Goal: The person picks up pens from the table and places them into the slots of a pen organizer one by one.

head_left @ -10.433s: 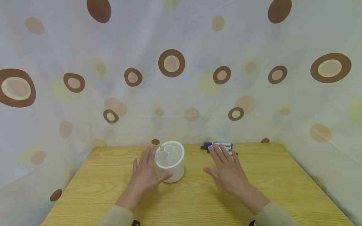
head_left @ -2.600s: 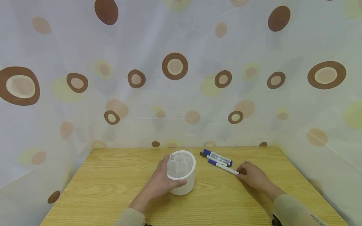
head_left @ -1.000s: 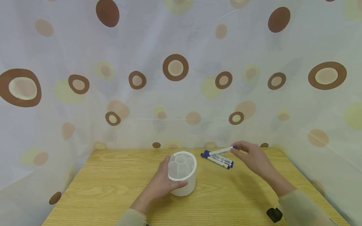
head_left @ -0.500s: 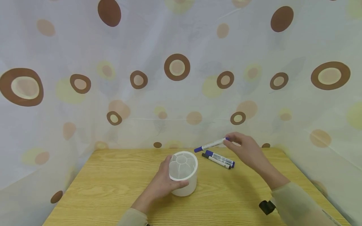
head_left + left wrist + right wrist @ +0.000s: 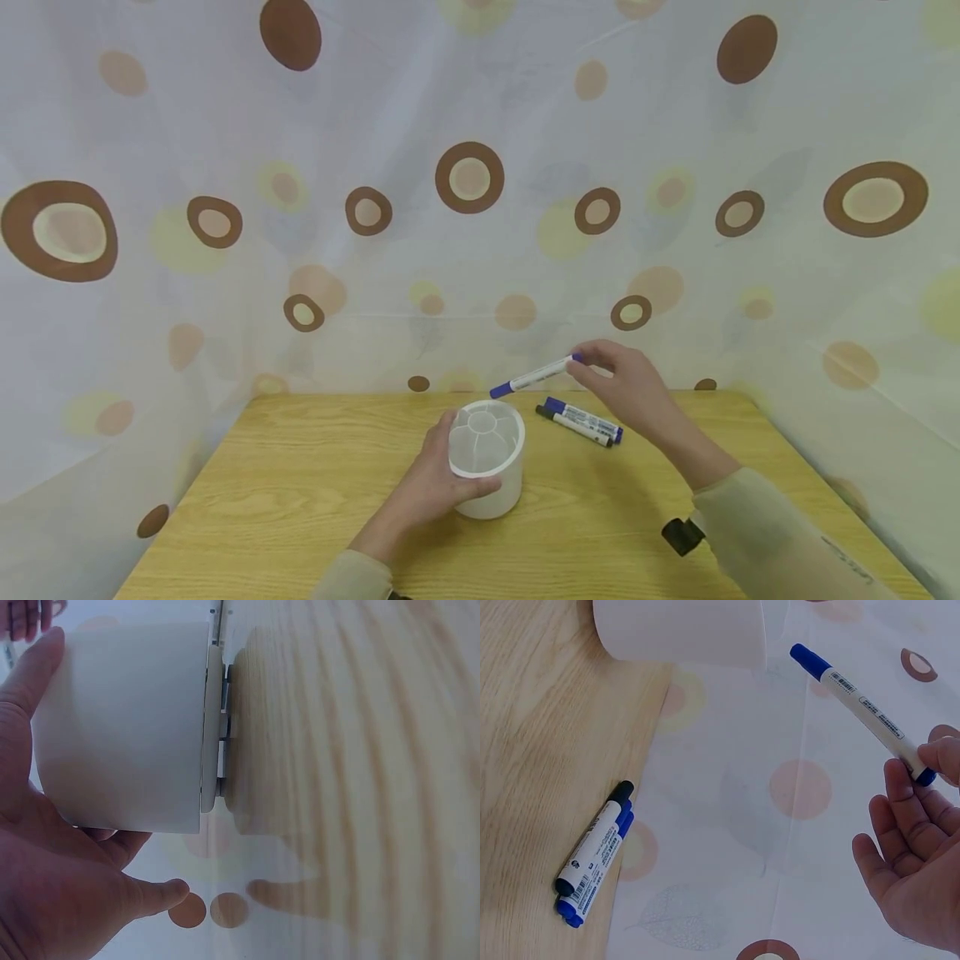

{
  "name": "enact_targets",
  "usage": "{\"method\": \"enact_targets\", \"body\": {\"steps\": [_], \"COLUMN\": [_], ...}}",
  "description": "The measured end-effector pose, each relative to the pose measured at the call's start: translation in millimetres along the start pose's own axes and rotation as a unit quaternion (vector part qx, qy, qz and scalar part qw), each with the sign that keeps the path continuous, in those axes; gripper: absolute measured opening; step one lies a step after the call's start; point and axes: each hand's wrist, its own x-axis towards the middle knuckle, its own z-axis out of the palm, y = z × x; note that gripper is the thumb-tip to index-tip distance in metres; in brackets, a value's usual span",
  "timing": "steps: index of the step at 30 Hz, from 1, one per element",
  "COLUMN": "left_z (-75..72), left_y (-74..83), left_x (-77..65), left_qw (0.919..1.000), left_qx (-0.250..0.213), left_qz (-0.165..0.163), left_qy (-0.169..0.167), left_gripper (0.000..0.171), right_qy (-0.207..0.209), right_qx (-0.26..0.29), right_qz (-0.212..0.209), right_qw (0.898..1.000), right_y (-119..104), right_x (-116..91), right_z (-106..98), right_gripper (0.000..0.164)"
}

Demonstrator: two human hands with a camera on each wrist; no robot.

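My left hand (image 5: 431, 483) grips the side of a round white pen holder (image 5: 504, 492), thumb across its front. The holder stands upright on the table, its top divided into several compartments with nothing visible in them. In the left wrist view, the thumb and fingers wrap the holder's smooth wall (image 5: 127, 727). My right hand (image 5: 626, 387) pinches a white marker (image 5: 536, 377) by its blue end, between thumb and fingers. The marker slants down to the left, its blue cap in the air just above the holder's far rim. In the right wrist view the marker (image 5: 870, 712) shows printed labels.
Right of the holder, a black-capped marker (image 5: 577, 426) lies against blue-capped markers (image 5: 592, 419) on the wooden table (image 5: 315, 467). A patterned curtain (image 5: 510, 250) rises right behind the table's far edge and along both sides.
My right hand has picked up the marker from the table, lifted it and carried it left to above the pen holder. My left hand keeps its hold on the holder, nearly still.
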Motion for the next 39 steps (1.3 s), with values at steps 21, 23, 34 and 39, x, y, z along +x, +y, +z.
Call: {"method": "enact_targets", "body": {"steps": [21,23,34,39], "left_z": [0.0,0.0,-0.4,-0.8], "left_y": [3.2,3.4,4.6,4.9], "left_x": [-1.8,-1.8,-1.3,-2.3], "left_qw": [1.0,1.0,1.0,1.0], "left_qx": [0.0,0.0,-0.001,0.001], "left_qz": [-0.006,-0.006,0.0,-0.007], "left_qy": [0.003,0.001,-0.002,-0.002], "left_gripper": [0.123,0.123,0.121,0.123], "right_qy": [-0.024,-0.026,-0.031,-0.031], "right_qx": [0.001,0.002,-0.002,-0.003], "right_qz": [-0.012,-0.014,-0.021,-0.029], "right_qw": [1.0,1.0,0.999,0.999], "right_y": [-11.9,-11.3,-14.4,-16.4], "right_x": [12.0,13.3,15.9,17.5], "right_z": [26.7,28.9,38.0,42.1], "right_gripper": [0.028,0.028,0.033,0.032]}}
